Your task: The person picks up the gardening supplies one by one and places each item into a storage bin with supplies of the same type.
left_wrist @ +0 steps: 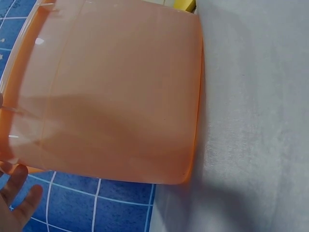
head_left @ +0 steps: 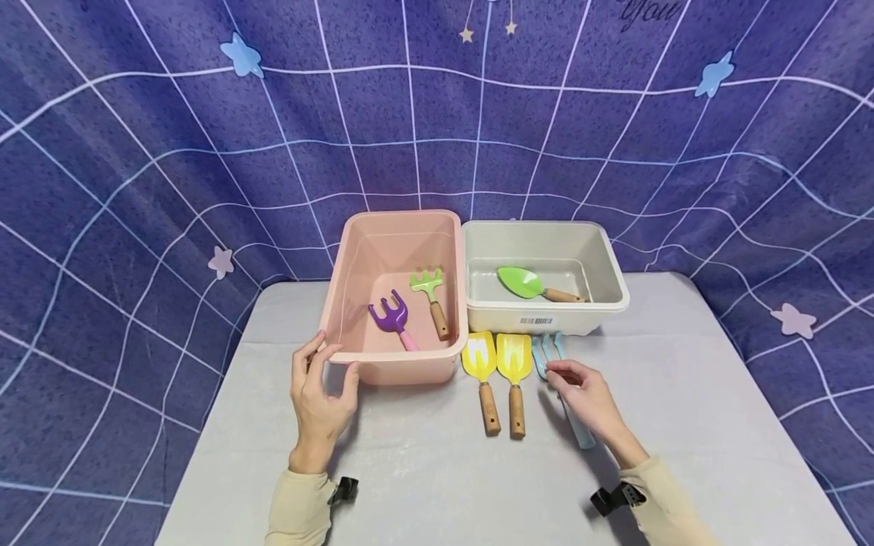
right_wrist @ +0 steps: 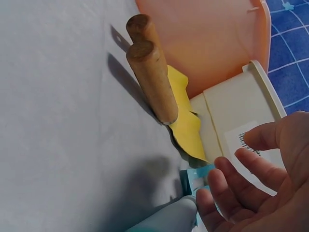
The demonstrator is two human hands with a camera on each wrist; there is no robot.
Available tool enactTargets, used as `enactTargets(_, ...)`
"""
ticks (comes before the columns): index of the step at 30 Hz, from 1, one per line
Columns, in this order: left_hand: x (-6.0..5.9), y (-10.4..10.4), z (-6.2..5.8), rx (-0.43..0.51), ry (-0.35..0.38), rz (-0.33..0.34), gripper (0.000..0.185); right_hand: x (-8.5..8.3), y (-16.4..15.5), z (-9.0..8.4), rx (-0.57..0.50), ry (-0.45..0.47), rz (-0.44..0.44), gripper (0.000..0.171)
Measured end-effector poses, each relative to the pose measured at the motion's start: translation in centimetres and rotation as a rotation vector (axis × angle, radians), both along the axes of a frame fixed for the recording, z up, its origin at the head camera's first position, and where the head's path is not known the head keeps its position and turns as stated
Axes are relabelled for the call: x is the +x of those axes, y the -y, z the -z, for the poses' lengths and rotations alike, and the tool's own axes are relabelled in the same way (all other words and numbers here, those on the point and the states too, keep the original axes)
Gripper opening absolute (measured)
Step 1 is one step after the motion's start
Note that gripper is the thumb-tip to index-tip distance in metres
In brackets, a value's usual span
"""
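My left hand (head_left: pixel 328 365) grips the near left corner of a pink bin (head_left: pixel 410 231), thumb on the front wall and fingers on the side wall. The left wrist view shows the pink bin (left_wrist: pixel 111 92) close up, with the left hand (left_wrist: pixel 14 198) at its lower corner. Inside lie a purple fork (head_left: pixel 391 315) and a green rake (head_left: pixel 430 292). My right hand (head_left: pixel 556 375) hovers with relaxed fingers, its fingertips at the head of a light blue fork (head_left: pixel 549 350) on the table. In the right wrist view the right hand (right_wrist: pixel 227 162) is spread over the blue fork (right_wrist: pixel 164 220).
A white bin (head_left: pixel 546 235) beside the pink one holds a green trowel (head_left: pixel 526 284). Two yellow shovels (head_left: pixel 497 360) with wooden handles (right_wrist: pixel 149 82) lie side by side before the bins. All stand on a grey table (head_left: pixel 423 462) against a blue patterned backdrop.
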State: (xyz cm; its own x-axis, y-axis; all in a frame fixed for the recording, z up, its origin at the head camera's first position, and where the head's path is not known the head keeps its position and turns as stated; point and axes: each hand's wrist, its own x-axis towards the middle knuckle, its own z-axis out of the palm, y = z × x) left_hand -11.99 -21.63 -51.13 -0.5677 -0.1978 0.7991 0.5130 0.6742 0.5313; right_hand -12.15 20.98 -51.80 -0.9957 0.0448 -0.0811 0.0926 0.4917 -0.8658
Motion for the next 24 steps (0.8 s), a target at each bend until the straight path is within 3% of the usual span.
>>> enactTargets(9,0.1,-0.1,-0.1,0.0,0.003,-0.004,0.038,0.5,-0.4,0.9,0.142,-0.106,0.027,0.024)
enactTargets(24,0.0,0.0,-0.1,0.003,-0.006,-0.001,0.038,1.4,-1.1,2.2,0.322,-0.088,0.061,0.028)
